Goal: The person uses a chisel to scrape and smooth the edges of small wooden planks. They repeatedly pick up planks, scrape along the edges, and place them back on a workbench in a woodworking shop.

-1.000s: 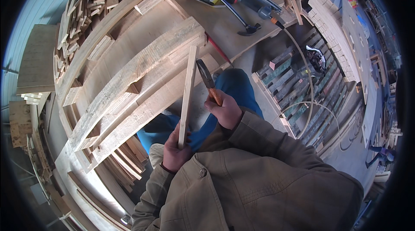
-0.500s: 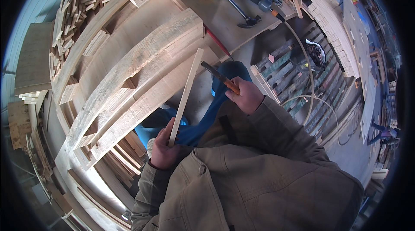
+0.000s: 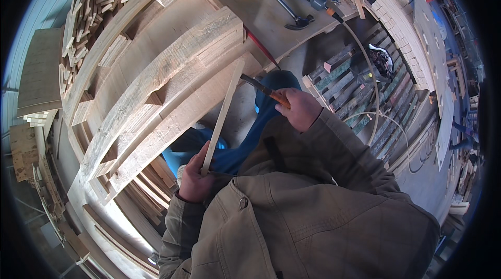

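And there it was, the pale wooden strip [image 3: 223, 117], up in front of the person's lap and above the blue trousers [image 3: 241, 158]! The left hand [image 3: 195, 182] had it by the lower end, its grip pinching the wood between thumb and fingers. The right hand [image 3: 303, 110] had its own grip wrapped around the orange-brown handle of a dark-headed tool [image 3: 272, 95].

Now the line of it: the strip's long axis ran away from the body, leaning a touch to the right, its free end up by the near end of the curved timber frame [image 3: 162, 80]. Whether the two touched, you couldn't tell. The tool came across from the right, head pointing left and forward, just beside the strip near that free end; contact there was too fine to call.

And the handling? A light piece by the look of it, stiff along its length, dry rather than slippery, though thin enough that a hard knock might have split it. The lower end suited a steadying hold, yet it left a long lever: a hold nearer the middle would probably have balanced better. Beyond, a hammer [image 3: 299, 22] rested on the worktop [image 3: 255, 17].
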`<state>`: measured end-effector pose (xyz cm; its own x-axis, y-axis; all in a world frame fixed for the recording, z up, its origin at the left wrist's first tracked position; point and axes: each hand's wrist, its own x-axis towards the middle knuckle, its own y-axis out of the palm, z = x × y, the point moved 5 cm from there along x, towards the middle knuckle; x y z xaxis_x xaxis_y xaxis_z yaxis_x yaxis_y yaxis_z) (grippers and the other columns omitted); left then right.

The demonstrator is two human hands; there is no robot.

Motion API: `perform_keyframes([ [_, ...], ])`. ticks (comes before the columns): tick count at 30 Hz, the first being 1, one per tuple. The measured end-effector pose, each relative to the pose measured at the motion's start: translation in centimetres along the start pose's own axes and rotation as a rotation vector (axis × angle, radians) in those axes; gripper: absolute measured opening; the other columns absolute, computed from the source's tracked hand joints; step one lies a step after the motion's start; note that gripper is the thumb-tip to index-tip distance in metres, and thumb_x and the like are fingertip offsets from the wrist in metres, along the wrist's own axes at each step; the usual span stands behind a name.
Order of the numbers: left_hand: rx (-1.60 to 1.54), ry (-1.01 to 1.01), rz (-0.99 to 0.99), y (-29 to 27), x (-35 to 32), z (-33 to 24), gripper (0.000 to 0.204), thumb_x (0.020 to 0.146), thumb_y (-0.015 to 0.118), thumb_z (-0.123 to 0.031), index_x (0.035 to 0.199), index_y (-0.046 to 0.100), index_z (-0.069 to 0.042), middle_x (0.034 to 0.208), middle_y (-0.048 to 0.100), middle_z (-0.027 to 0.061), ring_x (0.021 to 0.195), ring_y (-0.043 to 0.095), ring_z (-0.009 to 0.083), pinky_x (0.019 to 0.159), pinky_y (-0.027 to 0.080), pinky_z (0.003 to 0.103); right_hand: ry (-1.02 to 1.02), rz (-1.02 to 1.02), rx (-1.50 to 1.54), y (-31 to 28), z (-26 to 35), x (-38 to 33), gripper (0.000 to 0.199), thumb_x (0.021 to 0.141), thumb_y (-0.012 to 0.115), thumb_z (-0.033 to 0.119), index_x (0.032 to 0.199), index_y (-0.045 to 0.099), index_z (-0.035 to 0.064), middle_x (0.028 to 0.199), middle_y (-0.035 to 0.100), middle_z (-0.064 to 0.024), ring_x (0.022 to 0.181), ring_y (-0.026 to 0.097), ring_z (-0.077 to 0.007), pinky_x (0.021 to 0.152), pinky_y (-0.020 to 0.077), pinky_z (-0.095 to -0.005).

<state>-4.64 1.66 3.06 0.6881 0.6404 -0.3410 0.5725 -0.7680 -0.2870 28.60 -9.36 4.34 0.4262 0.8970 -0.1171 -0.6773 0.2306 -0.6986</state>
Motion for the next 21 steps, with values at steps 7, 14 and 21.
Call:
perform_keyframes([
  [7, 0.035, -0.010, 0.008, 0.0, 0.2, -0.3, 0.085, 0.074, 0.058, 0.015, 0.155, 0.056, -0.012, 0.110, 0.066, 0.0066, 0.089, 0.063, 0.0140, 0.081, 0.055, 0.029, 0.045, 0.032, -0.061, 0.0, -0.5, -0.1, 0.029, 0.097, 0.073, 0.026, 0.112, 0.065, 0.0025, 0.105, 0.069, -0.0228, 0.099, 0.068, -0.0440, 0.084, 0.0532, -0.0508],
  [14, 0.050, -0.024, 0.028, 0.5, 0.2, -0.5, 0.086, 0.073, 0.054, 0.014, 0.156, 0.054, -0.011, 0.113, 0.067, 0.0062, 0.093, 0.063, 0.0124, 0.085, 0.053, 0.028, 0.142, 0.016, 0.158, 3.4, -1.0, -0.7, 0.028, 0.099, 0.071, 0.027, 0.104, 0.062, 0.0022, 0.087, 0.067, -0.0258, 0.091, 0.066, -0.0472, 0.079, 0.0500, -0.0501],
  [21, -0.121, -0.125, 0.111, 0.5, 0.2, 0.4, 0.090, 0.071, 0.054, 0.013, 0.158, 0.050, -0.008, 0.116, 0.068, 0.0037, 0.104, 0.061, 0.0110, 0.094, 0.050, 0.027, 0.147, 0.035, 0.358, 5.6, -1.5, -1.1, 0.027, 0.100, 0.070, 0.027, 0.103, 0.063, 0.0019, 0.085, 0.065, -0.0239, 0.082, 0.063, -0.0433, 0.079, 0.0483, -0.0455],
])
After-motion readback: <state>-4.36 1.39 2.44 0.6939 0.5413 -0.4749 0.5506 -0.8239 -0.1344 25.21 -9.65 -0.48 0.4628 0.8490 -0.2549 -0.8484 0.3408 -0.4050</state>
